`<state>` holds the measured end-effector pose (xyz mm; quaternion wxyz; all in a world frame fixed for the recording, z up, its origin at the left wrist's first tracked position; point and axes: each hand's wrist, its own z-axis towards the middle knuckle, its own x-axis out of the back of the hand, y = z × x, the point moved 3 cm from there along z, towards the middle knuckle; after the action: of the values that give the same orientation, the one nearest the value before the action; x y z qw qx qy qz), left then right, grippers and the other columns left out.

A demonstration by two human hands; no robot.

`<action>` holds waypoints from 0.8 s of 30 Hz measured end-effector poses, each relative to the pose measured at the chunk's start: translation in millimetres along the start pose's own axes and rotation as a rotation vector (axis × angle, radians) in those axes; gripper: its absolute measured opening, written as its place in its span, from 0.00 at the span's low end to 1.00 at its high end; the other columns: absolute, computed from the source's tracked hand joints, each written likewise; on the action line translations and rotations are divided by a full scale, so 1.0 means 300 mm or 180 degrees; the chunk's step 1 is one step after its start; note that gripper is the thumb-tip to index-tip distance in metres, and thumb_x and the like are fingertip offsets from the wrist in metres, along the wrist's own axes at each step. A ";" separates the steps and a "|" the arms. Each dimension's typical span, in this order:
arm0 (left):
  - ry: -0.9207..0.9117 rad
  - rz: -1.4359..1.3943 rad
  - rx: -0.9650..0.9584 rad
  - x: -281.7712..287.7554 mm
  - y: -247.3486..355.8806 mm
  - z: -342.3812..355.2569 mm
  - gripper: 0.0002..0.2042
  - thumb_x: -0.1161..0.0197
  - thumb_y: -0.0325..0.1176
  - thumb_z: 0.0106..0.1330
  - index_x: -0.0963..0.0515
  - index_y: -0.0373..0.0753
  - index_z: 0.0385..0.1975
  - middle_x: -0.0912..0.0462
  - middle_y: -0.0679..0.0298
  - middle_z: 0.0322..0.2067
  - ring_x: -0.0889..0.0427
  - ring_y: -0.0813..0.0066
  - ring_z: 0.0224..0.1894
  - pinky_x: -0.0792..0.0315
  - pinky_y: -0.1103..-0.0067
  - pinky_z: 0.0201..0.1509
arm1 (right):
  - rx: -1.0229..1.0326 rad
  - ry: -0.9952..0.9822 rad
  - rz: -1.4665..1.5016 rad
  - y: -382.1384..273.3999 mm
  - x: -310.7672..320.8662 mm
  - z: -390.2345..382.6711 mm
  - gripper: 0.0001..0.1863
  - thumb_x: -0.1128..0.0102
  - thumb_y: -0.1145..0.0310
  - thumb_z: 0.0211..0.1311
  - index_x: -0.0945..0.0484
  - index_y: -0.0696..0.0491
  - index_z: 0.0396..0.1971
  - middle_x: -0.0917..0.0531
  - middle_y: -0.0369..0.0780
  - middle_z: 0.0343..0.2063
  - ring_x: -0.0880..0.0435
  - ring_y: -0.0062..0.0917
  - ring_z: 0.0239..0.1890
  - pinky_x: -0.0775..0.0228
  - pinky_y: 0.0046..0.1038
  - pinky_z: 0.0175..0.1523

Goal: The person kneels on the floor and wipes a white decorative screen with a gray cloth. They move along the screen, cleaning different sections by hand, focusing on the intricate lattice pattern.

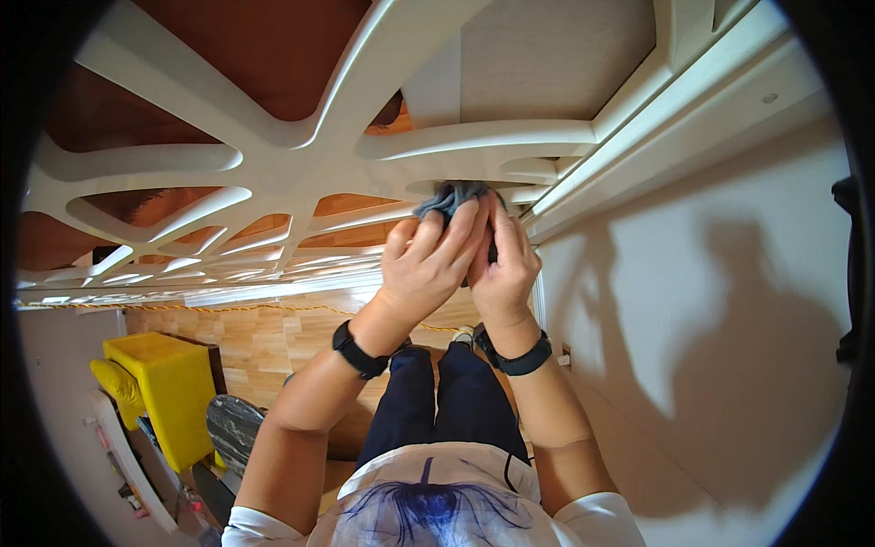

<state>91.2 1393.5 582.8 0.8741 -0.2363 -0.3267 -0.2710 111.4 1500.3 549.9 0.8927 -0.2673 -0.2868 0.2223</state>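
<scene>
A bunched grey-blue cloth [447, 197] is pressed against a white openwork lattice panel [301, 169], near the panel's right-hand frame. My left hand [428, 257] lies over the cloth with bent fingers gripping it. Close beside it, my right hand [506, 272] has its fingers closed on the right part of the same cloth, and the two hands touch at the fingertips. Part of the cloth is hidden beneath my fingers. Each wrist wears a black band.
A white wall [693, 365] with shadows stands to the right. At the lower left are a yellow-covered piece of furniture [173, 392] and a dark marbled oval seat [239, 428]. A yellow cord [264, 307] runs across the wooden floor [264, 342]. Reddish-brown surfaces show through the lattice.
</scene>
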 end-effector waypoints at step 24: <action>-0.0966 -0.5734 0.4633 -0.045 -0.284 -0.797 0.26 0.40 0.31 0.70 0.38 0.43 0.68 0.27 0.63 0.53 0.29 0.76 0.55 0.33 0.77 0.59 | -0.1482 -0.2766 0.2631 -0.162 -0.237 -0.402 0.13 0.43 0.80 0.62 0.19 0.60 0.46 0.14 0.42 0.42 0.16 0.24 0.43 0.26 0.25 0.50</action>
<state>134.9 1193.5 432.1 0.2469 0.6078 -0.5556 -0.5108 147.1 1382.2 467.8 0.4544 -0.4281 -0.5363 0.5680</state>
